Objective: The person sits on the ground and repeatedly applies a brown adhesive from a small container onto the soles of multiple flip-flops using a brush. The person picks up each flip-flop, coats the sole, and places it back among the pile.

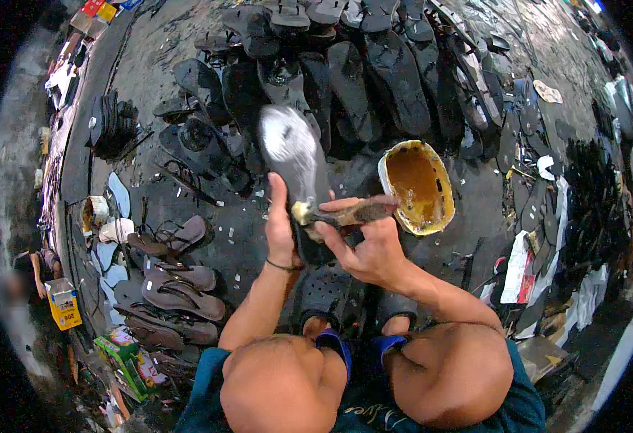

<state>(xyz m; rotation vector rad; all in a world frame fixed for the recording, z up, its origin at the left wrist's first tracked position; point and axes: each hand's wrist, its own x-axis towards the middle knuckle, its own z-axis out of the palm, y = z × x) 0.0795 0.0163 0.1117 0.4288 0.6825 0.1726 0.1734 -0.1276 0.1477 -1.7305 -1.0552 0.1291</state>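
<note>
A dark, rough floor [208,238] is covered with rows of flat black rubber soles [374,79], and a stack of brown leather sandals [179,296] is seen at the left. A dented, glue-crusted yellow bowl [417,186] is set just right of the hands. A long dark sole [295,162], greyish and matte at its rounded end, is held upright by the left hand [280,224], which is clamped around its lower part. A glue-caked brush [342,214] is gripped in the right hand [370,249], its pale tip pressed against the sole.
</note>
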